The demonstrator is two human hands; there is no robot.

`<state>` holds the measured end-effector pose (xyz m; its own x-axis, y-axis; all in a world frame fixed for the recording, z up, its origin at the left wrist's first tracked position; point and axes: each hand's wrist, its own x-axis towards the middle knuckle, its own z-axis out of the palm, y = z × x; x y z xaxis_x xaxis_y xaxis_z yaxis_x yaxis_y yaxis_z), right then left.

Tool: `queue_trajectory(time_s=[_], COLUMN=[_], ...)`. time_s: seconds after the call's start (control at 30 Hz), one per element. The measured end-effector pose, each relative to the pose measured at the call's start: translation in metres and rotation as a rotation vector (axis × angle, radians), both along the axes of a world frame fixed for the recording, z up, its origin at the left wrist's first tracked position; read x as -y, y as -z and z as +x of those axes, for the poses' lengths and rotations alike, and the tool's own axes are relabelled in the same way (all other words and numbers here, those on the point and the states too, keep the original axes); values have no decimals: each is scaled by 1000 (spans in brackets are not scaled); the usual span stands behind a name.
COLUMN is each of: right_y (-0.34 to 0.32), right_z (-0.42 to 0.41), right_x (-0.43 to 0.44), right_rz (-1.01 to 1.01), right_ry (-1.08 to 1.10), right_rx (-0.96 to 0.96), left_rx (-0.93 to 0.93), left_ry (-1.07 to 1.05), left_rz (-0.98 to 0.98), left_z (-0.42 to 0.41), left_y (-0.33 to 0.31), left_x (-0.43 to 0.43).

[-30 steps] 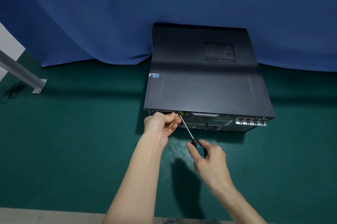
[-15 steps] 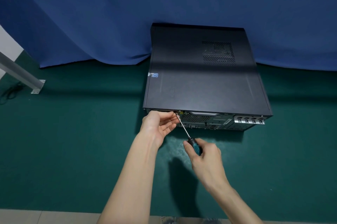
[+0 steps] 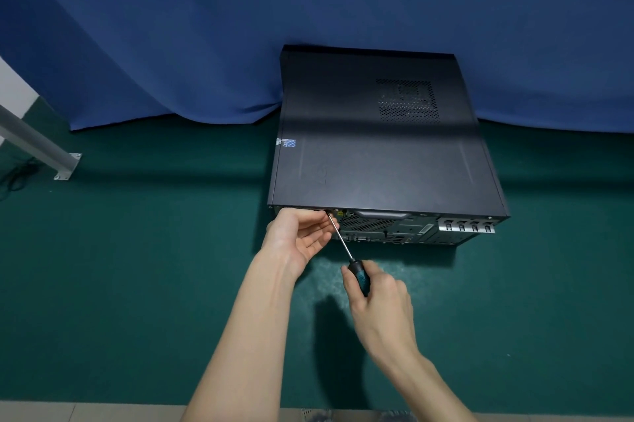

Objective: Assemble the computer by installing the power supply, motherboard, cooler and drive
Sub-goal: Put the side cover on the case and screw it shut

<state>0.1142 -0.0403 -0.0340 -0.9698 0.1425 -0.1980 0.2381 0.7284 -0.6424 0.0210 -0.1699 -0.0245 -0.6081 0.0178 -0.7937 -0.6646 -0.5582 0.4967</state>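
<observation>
A black computer case (image 3: pixel 380 154) lies flat on the green mat with its side panel closed, its rear face towards me. My right hand (image 3: pixel 379 305) grips the black-and-teal handle of a screwdriver (image 3: pixel 346 251). The metal shaft slants up and left, and its tip meets the upper left of the rear face. My left hand (image 3: pixel 300 236) sits at that same spot, palm up, fingers curled around the shaft near the tip. Any screw there is hidden by the fingers.
A blue curtain (image 3: pixel 206 27) hangs behind the case. A grey metal leg (image 3: pixel 37 143) with a foot plate stands at the far left beside a dark cable (image 3: pixel 15 174). The green mat (image 3: pixel 137 267) ends at a pale floor strip along the bottom.
Both hands and the screwdriver have shifted slightly left along the rear face. My left hand has turned more palm up.
</observation>
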Motion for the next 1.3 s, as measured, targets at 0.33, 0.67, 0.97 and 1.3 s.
queue_trajectory(time_s=[0.33,0.67,0.97,1.3], right_y=[0,-5,-3,-3], right_z=[1,1,8,8], right_x=[7,22,35,32], right_rz=[-2,-1489,-1066,-1092], right_ry=[11,413,384,454], right_rx=[7,502,294,281], left_rx=[-16,-283,-327,-312], left_ry=[9,259,155,130], left_rz=[30,-31,-208,-132], left_z=[1,28,27,28], left_y=[1,3,-2,0], left_x=[1,-3,-9,-12])
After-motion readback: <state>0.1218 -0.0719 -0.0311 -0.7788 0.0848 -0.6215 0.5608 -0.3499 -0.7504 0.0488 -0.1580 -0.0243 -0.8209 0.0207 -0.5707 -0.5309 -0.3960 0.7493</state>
